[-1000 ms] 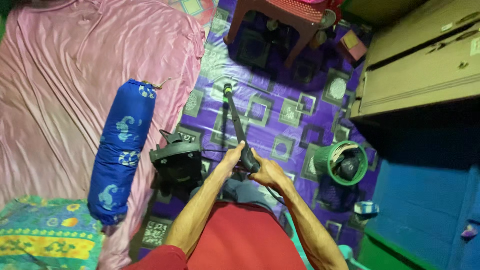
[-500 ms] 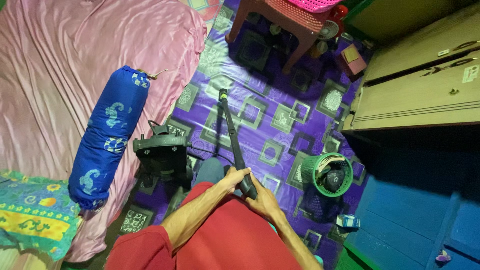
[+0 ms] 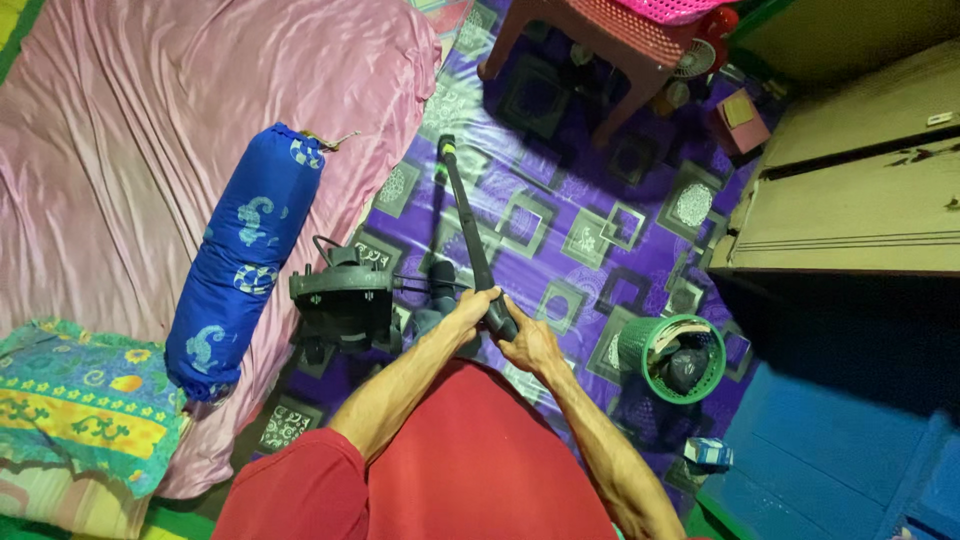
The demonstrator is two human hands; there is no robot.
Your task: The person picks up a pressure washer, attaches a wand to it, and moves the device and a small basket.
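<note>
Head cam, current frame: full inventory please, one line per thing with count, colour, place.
Long wand: 1, black, over the floor mat, held at its near end.
Machine body: 1, black, on the mat beside the mattress.
Bolster: 1, blue patterned, on the pink sheet.
Pink sheet: 1, over the mattress, left.
Pillow: 1, multicoloured floral, bottom left.
Floor mat: 1, purple with square pattern, centre.
Basket: 1, green, on the mat, right.
Stool: 1, red plastic, top.
Cabinet: 1, beige, right.
Small box: 1, blue-white, lower right.
Left hand: on the wand grip.
Right hand: on the wand grip.
</note>
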